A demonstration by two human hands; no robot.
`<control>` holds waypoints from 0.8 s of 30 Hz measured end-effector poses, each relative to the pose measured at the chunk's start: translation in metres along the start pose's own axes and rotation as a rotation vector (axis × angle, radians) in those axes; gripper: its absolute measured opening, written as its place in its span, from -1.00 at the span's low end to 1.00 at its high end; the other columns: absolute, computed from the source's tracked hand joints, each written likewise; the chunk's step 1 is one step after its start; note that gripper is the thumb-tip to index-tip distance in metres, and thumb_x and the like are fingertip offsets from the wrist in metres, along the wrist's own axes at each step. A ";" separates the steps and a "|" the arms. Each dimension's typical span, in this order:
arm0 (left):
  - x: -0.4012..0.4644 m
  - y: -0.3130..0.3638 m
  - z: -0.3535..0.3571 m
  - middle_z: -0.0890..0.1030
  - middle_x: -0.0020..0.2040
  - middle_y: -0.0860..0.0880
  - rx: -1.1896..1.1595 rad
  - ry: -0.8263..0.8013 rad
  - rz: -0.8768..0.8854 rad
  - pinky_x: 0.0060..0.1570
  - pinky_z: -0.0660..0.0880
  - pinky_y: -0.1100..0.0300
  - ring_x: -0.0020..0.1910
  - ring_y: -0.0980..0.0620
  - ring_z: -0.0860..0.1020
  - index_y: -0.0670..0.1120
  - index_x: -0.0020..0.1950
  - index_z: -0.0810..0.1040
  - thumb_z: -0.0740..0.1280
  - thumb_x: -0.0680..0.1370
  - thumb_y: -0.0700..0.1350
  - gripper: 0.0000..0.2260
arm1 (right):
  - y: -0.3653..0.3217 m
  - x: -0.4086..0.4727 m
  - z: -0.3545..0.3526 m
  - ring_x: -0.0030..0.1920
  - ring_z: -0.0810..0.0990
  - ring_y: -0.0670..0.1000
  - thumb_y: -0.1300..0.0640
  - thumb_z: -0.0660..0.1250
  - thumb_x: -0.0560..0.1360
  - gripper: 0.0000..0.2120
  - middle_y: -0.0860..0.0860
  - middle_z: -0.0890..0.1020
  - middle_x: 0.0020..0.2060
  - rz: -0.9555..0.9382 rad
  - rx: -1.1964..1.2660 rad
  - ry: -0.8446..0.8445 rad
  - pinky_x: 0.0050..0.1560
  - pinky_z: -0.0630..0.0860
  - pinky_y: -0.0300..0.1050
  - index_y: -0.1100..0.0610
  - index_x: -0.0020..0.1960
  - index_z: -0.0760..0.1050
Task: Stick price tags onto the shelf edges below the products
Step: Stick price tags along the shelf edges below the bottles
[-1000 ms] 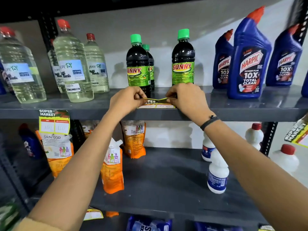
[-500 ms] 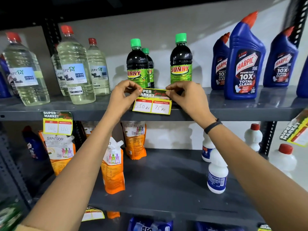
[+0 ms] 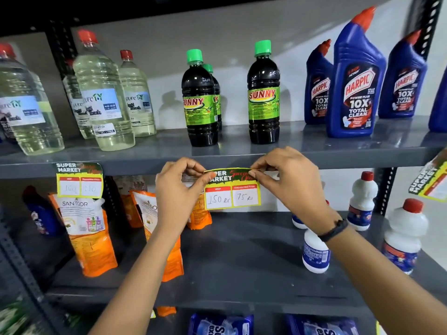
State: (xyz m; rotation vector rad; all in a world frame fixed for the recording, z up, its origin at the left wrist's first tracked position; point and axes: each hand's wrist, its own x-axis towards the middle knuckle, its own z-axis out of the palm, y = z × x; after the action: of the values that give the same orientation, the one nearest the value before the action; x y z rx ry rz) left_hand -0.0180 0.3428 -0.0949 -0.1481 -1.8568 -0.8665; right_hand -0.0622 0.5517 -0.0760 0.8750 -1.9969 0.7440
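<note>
A price tag [image 3: 232, 188] is held by its two top corners just below the front edge of the upper shelf [image 3: 338, 158], under the two dark Sunny bottles [image 3: 263, 93]. The left hand [image 3: 179, 187] is pinched on the top left corner and the right hand [image 3: 287, 180] is pinched on the top right corner, thumb against forefinger. The written prices are turned outward. To do this step well, the top strip of the tag should be lined up level with the shelf edge and centred between the bottles, then pressed flat from the middle toward both corners. The tag already fixed at the left [image 3: 79, 180] can be taken as a guide for height
</note>
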 end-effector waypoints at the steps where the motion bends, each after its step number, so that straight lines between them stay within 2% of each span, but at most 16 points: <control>1: -0.002 -0.003 0.002 0.56 -0.31 0.13 0.024 -0.007 -0.012 -0.15 0.36 0.44 -0.22 0.21 0.50 0.02 -0.27 0.53 0.51 0.34 -0.10 -0.84 | 0.000 -0.001 0.001 -0.13 0.55 0.00 0.08 0.45 0.40 -0.96 -0.07 0.65 -0.26 -0.002 -0.026 -0.002 -0.29 0.47 -0.12 0.02 -0.17 0.60; 11: -0.002 -0.006 0.007 0.56 -0.32 0.03 0.127 -0.020 -0.015 -0.27 0.37 0.36 -0.26 0.22 0.46 0.03 -0.27 0.51 0.50 0.34 -0.04 -0.83 | 0.001 -0.003 0.009 -0.16 0.52 -0.02 0.04 0.45 0.39 -0.95 -0.09 0.65 -0.28 -0.014 -0.117 0.015 -0.38 0.38 -0.19 -0.01 -0.19 0.60; 14: -0.001 -0.005 0.007 0.53 -0.34 0.08 0.135 -0.018 -0.008 -0.28 0.40 0.26 -0.27 0.18 0.44 0.01 -0.26 0.53 0.50 0.34 -0.04 -0.84 | 0.001 -0.003 0.010 -0.17 0.52 -0.02 0.05 0.45 0.39 -0.95 -0.09 0.65 -0.29 -0.012 -0.122 0.022 -0.38 0.38 -0.19 -0.01 -0.20 0.59; 17: -0.001 -0.005 0.007 0.51 -0.35 0.10 0.129 -0.028 -0.004 -0.29 0.38 0.29 -0.27 0.18 0.45 0.03 -0.26 0.52 0.50 0.34 -0.04 -0.84 | 0.001 -0.002 0.008 -0.17 0.51 -0.02 0.05 0.45 0.39 -0.95 -0.10 0.65 -0.29 -0.008 -0.095 0.024 -0.37 0.40 -0.17 -0.01 -0.20 0.60; 19: -0.002 -0.005 0.005 0.52 -0.34 0.10 0.114 -0.041 -0.013 -0.28 0.38 0.29 -0.26 0.18 0.46 0.05 -0.26 0.51 0.49 0.35 -0.03 -0.84 | 0.001 -0.003 0.007 -0.17 0.50 -0.04 0.04 0.45 0.40 -0.96 -0.11 0.64 -0.29 0.003 -0.079 0.017 -0.37 0.40 -0.16 -0.02 -0.20 0.60; 24: 0.003 -0.003 0.006 0.58 -0.31 0.04 -0.053 -0.042 -0.081 -0.22 0.48 0.13 -0.26 0.06 0.52 0.06 -0.28 0.52 0.48 0.38 -0.06 -0.85 | 0.001 0.001 0.006 -0.26 0.44 -0.13 0.04 0.43 0.40 -0.95 -0.12 0.61 -0.32 0.063 -0.011 0.039 -0.36 0.37 -0.19 -0.05 -0.22 0.58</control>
State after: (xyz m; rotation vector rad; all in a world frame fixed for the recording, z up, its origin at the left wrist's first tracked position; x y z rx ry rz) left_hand -0.0258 0.3438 -0.0949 -0.1260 -1.8906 -0.9752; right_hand -0.0656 0.5473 -0.0785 0.7883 -2.0006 0.7790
